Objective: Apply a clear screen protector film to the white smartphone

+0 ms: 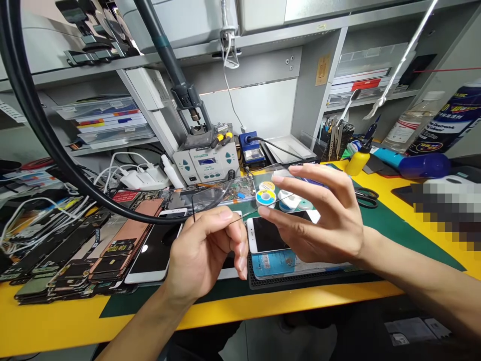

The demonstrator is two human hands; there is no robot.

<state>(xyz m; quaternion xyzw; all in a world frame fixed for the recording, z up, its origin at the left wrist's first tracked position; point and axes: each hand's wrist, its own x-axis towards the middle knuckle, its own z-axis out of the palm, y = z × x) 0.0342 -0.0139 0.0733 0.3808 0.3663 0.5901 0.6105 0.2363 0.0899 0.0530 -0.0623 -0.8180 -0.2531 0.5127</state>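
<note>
Left hand (205, 250) pinches a thin wire (250, 213), keeping it raised; right hand (319, 213), fingers spread, hovers over a phone (263, 234). Solder spool (266, 197) lies within reach.

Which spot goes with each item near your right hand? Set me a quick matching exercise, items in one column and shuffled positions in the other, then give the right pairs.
Items:
1. Black-handled scissors
2. Yellow squeeze bottle
3. White smartphone

Positions:
A. Under the right hand, screen up
B. Upright on the yellow bench
C. Lying on the green mat

Pairs: 1-C, 2-B, 3-A
</note>
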